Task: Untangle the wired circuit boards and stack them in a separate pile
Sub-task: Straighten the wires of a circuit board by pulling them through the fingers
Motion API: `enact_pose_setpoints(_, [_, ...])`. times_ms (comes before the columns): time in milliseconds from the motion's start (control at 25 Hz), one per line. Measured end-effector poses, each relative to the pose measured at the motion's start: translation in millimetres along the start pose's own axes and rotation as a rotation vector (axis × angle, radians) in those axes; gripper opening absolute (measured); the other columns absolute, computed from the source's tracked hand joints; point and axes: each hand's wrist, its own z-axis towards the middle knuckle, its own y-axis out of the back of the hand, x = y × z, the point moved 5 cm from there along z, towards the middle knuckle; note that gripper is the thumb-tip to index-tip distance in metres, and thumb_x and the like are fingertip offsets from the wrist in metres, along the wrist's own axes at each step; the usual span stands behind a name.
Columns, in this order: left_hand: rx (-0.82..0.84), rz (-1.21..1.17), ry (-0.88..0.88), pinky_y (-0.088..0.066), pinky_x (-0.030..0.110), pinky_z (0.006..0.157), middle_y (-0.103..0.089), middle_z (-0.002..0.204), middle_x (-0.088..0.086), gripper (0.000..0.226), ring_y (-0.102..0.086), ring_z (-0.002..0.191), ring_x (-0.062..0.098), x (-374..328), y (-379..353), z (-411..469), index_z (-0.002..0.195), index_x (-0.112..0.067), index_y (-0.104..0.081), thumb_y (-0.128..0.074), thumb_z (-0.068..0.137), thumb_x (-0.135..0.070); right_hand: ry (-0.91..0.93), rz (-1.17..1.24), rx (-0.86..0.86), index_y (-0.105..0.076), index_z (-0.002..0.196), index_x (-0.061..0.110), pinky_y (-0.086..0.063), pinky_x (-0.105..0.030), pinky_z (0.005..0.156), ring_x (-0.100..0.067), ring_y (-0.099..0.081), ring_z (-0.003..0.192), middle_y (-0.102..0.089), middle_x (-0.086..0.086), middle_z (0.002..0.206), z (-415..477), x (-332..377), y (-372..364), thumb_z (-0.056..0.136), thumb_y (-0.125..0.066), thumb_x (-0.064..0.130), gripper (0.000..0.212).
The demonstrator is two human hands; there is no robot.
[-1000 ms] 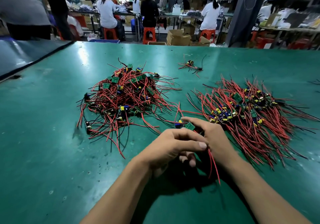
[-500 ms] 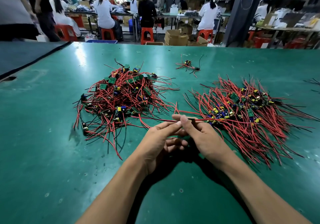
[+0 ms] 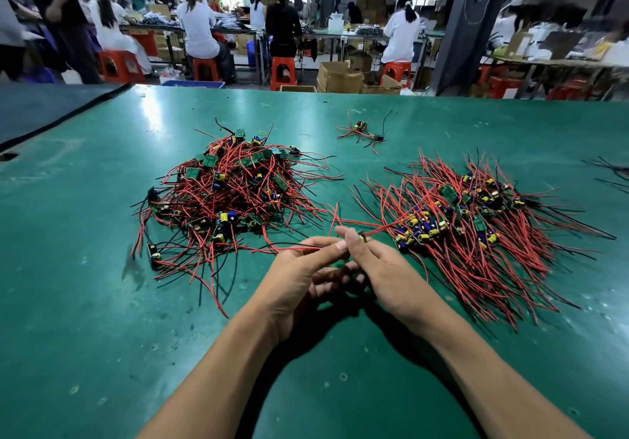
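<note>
A tangled heap of small green circuit boards with red and black wires (image 3: 231, 193) lies on the green table at centre left. A second, more orderly pile of wired boards (image 3: 476, 221) spreads out at the right. Between the two piles, my left hand (image 3: 303, 275) pinches a red wire that runs leftward. My right hand (image 3: 381, 268) pinches a small board (image 3: 361, 235) at its fingertips, and that board's red wires reach up and to the right. Both hands touch at the fingertips just above the table.
A small separate cluster of wired boards (image 3: 362, 132) lies further back at centre. Loose black wires (image 3: 609, 170) sit at the far right edge. A darker mat (image 3: 44, 112) borders the table's left. Beyond the far edge, people sit on orange stools at other benches.
My hands have opened from a bunched grip into a fingertip pinch and shifted slightly away from me; the red wires that trailed toward me now stretch out sideways between the piles.
</note>
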Motion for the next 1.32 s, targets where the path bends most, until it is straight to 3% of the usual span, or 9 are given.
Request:
enact_pose_setpoints(160, [-0.106,-0.028,-0.010,-0.049,0.023,0.053,-0.074,0.099,0.014,0.017,-0.059,0.053,0.013,0.3,5.8,0.8,0.085,-0.010,-0.073,-0.077,0.075,-0.024,-0.063,0.103,-0.151,-0.079,0.100,0.030,-0.045,-0.022,0.051,-0.011,-0.056,0.059,-0.067,0.006,0.069,4.1,-6.7,14.6,0.091,-0.054,0.055,0.036])
enact_pose_setpoints(400, [-0.083,0.028,-0.061,-0.047,0.016,0.050,-0.076,0.099,0.008,0.028,-0.064,0.054,0.012,0.2,3.9,-0.8,0.094,-0.010,-0.076,-0.077,0.067,-0.019,-0.095,0.243,-0.330,-0.072,0.063,0.018,-0.041,-0.022,0.047,-0.010,-0.052,0.049,-0.058,-0.001,0.059,4.8,-11.2,28.3,0.080,-0.071,0.043,0.030])
enact_pose_setpoints(560, [0.021,-0.001,0.019,-0.052,0.019,0.055,-0.076,0.094,0.008,0.019,-0.067,0.059,0.014,-0.2,3.7,-1.9,0.087,-0.014,-0.077,-0.071,0.069,-0.014,-0.126,0.398,-0.164,-0.069,0.068,0.017,-0.042,-0.021,0.046,-0.012,-0.047,0.048,-0.053,-0.004,0.060,4.6,-12.1,26.9,0.073,-0.077,0.041,0.026])
enact_pose_setpoints(680, [0.063,0.006,0.096,-0.050,0.022,0.053,-0.070,0.078,0.006,0.021,-0.064,0.055,0.015,-0.8,1.1,-2.0,0.084,-0.015,-0.073,-0.069,0.075,-0.034,-0.150,0.410,-0.011,-0.072,0.085,0.010,-0.044,-0.036,0.068,-0.020,-0.048,0.062,-0.055,-0.019,0.082,4.3,-16.5,14.0,0.068,-0.089,0.041,0.040])
enact_pose_setpoints(840, [0.044,0.128,0.028,-0.047,0.024,0.055,-0.065,0.071,0.006,0.032,-0.061,0.054,0.015,2.1,-0.9,-0.9,0.084,-0.011,-0.061,-0.077,0.067,-0.032,-0.096,0.274,-0.055,-0.075,0.084,0.014,-0.047,-0.043,0.072,-0.027,-0.056,0.075,-0.065,-0.019,0.086,5.9,-18.1,17.2,0.055,-0.093,0.051,0.050])
enact_pose_setpoints(920, [0.055,0.137,-0.003,-0.046,0.022,0.054,-0.066,0.069,0.006,0.030,-0.057,0.052,0.013,3.1,-2.0,-0.1,0.083,-0.010,-0.058,-0.079,0.065,-0.021,-0.087,0.211,-0.083,-0.075,0.082,0.013,-0.044,-0.045,0.075,-0.030,-0.051,0.078,-0.064,-0.016,0.081,5.0,-16.6,25.4,0.062,-0.090,0.050,0.044])
enact_pose_setpoints(1040, [0.045,0.191,-0.031,-0.044,0.019,0.050,-0.063,0.067,0.006,0.032,-0.051,0.048,0.010,4.7,-2.6,1.7,0.092,-0.007,-0.061,-0.080,0.066,-0.013,-0.079,0.107,-0.091,-0.076,0.084,0.013,-0.045,-0.032,0.065,-0.026,-0.050,0.074,-0.063,-0.015,0.077,3.5,-14.5,32.9,0.076,-0.079,0.043,0.031])
enact_pose_setpoints(1160, [0.029,0.294,-0.058,-0.041,0.019,0.048,-0.061,0.064,0.005,0.013,-0.048,0.047,0.010,5.2,-5.3,1.9,0.089,-0.006,-0.070,-0.075,0.078,-0.003,-0.082,0.114,-0.080,-0.077,0.095,0.011,-0.050,-0.028,0.064,-0.023,-0.059,0.072,-0.070,-0.014,0.083,3.3,-13.2,32.7,0.085,-0.071,0.036,0.027])
enact_pose_setpoints(1320, [-0.034,0.332,-0.110,-0.044,0.018,0.047,-0.059,0.059,0.000,0.016,-0.051,0.048,0.009,4.4,-3.8,3.2,0.075,-0.007,-0.074,-0.063,0.086,-0.002,-0.111,0.201,-0.033,-0.077,0.102,0.010,-0.057,-0.044,0.081,-0.028,-0.068,0.080,-0.075,-0.017,0.093,3.4,-17.0,22.7,0.091,-0.068,0.029,0.024])
